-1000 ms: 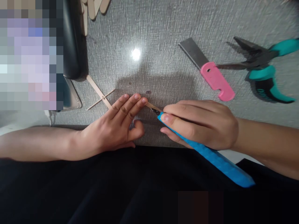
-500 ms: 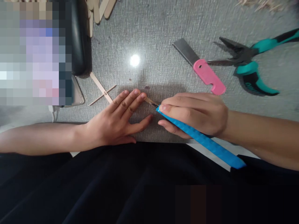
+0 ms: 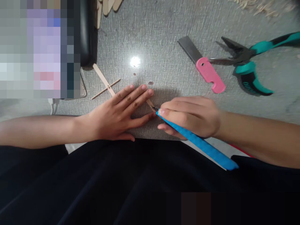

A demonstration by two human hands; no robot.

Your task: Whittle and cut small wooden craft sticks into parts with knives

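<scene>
My left hand (image 3: 122, 109) lies flat on the grey textured table, fingers stretched out, pressing on a wooden craft stick (image 3: 149, 102) whose end pokes out past the fingertips. Closed around a blue craft knife (image 3: 197, 139), my right hand (image 3: 192, 115) keeps the blade at that stick's end, close to my left thumb. Beyond my left fingers, a flat craft stick (image 3: 103, 78) is crossed by a thin wooden strip (image 3: 98, 94). The flat stick's lower end is hidden by the hand.
A pink-handled folding blade (image 3: 209, 75) lies open beside teal-and-black pliers (image 3: 243, 54). More craft sticks (image 3: 106, 6) sit at the top, near a black rounded object (image 3: 87, 34). Thin wood slivers (image 3: 257, 6) are piled at top right. A white cable (image 3: 52, 104) runs at left.
The view has shifted slightly, so the table items sit a bit differently. The knife tip has moved a little down along the stick toward my left thumb. My left hand stays flat.
</scene>
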